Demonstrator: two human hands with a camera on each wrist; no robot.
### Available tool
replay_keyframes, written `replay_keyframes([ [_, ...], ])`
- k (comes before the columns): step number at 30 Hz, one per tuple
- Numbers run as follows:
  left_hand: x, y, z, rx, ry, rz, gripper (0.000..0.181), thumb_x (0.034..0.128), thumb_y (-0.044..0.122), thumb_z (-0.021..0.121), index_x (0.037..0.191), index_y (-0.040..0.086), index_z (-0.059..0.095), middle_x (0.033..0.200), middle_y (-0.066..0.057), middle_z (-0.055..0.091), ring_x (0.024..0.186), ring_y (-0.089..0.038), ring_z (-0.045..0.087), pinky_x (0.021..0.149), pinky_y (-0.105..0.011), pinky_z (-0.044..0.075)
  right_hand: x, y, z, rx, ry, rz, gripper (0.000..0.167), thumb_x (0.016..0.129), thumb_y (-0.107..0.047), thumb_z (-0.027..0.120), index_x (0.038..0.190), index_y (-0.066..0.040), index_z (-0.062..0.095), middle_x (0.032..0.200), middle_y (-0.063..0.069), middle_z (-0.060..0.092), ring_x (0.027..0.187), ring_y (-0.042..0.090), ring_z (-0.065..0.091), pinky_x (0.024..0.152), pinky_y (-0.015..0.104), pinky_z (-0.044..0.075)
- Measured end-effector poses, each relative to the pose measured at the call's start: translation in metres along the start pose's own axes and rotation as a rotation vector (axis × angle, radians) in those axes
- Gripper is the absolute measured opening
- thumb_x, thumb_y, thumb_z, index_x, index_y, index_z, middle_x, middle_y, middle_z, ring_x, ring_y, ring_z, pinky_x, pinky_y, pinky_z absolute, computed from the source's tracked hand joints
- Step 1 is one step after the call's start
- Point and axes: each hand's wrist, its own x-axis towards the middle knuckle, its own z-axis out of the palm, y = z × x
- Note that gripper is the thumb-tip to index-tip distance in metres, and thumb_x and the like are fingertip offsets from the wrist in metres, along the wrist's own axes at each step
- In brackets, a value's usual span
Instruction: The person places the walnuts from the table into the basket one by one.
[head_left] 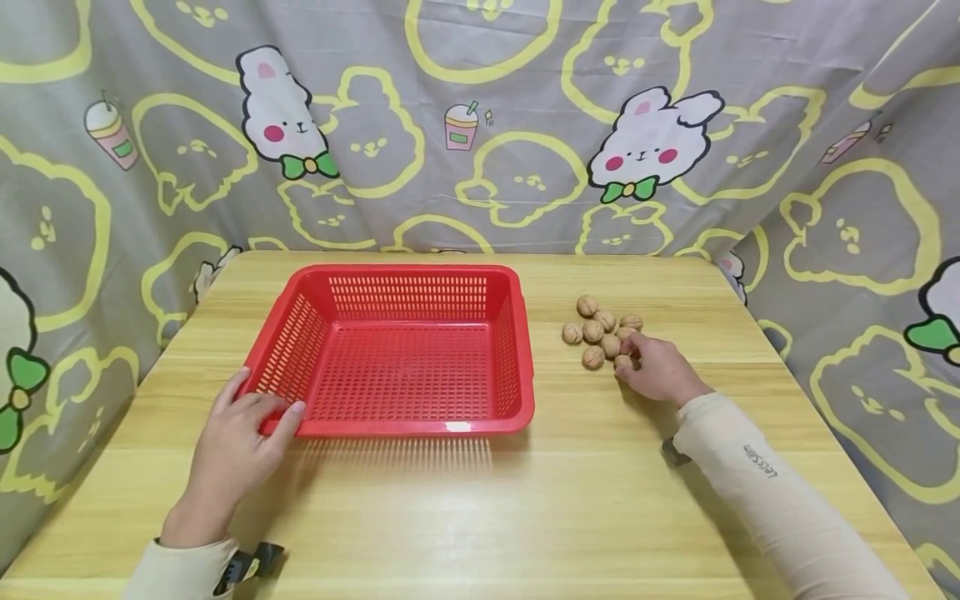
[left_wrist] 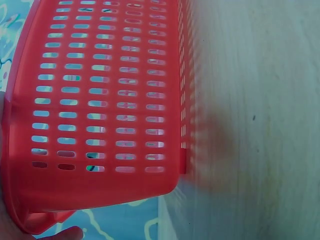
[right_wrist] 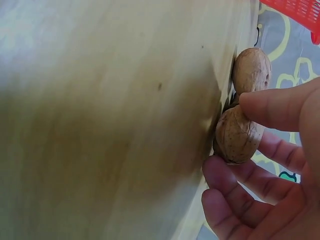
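Note:
A red perforated basket (head_left: 412, 427) (left_wrist: 100, 189) stands on the table, its inside bare. My left hand (head_left: 236, 446) grips its rim at the near left corner; only a bit of that hand shows in the left wrist view. Several walnuts (head_left: 592, 332) lie loosely grouped right of the basket. At the group's near right edge, my right hand (head_left: 663, 371) (right_wrist: 280, 185) holds a walnut (right_wrist: 239, 134) between thumb and fingers. Another walnut (right_wrist: 251, 70) sits just beyond the thumb in the right wrist view.
The wooden table (head_left: 450, 525) reaches back to a grey patterned curtain (head_left: 450, 200), which also hangs along both sides. Black wrist straps show at the left cuff (head_left: 180, 571) and under the right sleeve (head_left: 780, 492).

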Motion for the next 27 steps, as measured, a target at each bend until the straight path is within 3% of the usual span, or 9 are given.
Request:
replay_keyframes([
  [3,0.001,-0.002,0.002,0.013,0.029,0.028,0.041,0.0910,0.031,0.061,0.072,-0.005,0.068,0.074,-0.020,0.067,0.084,-0.041,0.063,0.115,-0.041,0.022,0.000,-0.001,-0.002,0.012,-0.001,0.013,0.022,0.086,-0.014,0.066,0.101,-0.002,0.056,0.075,0.007,0.051,0.067,0.022,0.048,0.058,0.032,0.037],
  [5,0.002,-0.003,0.002,0.016,0.033,0.030,0.041,0.0902,0.030,0.062,0.070,-0.005,0.068,0.071,-0.018,0.066,0.077,-0.039,0.064,0.115,-0.042,0.022,-0.001,-0.002,-0.004,0.024,0.002,0.015,0.022,0.087,-0.015,0.065,0.102,-0.002,0.056,0.077,0.008,0.053,0.068,0.022,0.049,0.059,0.032,0.039],
  [16,0.002,0.000,0.002,0.010,-0.003,-0.052,0.037,0.0873,0.027,0.065,0.069,-0.005,0.068,0.071,-0.020,0.065,0.096,-0.043,0.058,0.115,-0.045,0.021,0.002,-0.008,-0.019,0.029,0.030,-0.007,0.022,0.086,-0.016,0.067,0.103,-0.006,0.057,0.091,0.013,0.059,0.074,0.025,0.053,0.063,0.037,0.045],
  [23,0.002,0.001,0.004,0.017,0.050,-0.013,0.037,0.0853,0.024,0.064,0.064,-0.005,0.067,0.066,-0.018,0.065,0.075,-0.040,0.063,0.113,-0.046,0.025,0.007,-0.021,-0.028,0.014,0.053,-0.023,0.027,0.088,-0.020,0.068,0.106,-0.002,0.058,0.090,0.014,0.059,0.072,0.025,0.053,0.063,0.038,0.045],
  [27,0.001,0.000,0.005,0.017,0.062,-0.020,0.032,0.0820,0.021,0.065,0.066,-0.006,0.067,0.067,-0.020,0.065,0.078,-0.041,0.063,0.113,-0.047,0.025,0.009,-0.029,-0.032,0.019,0.069,-0.044,0.028,0.089,-0.021,0.068,0.106,-0.002,0.059,0.091,0.015,0.060,0.073,0.025,0.054,0.064,0.039,0.046],
])
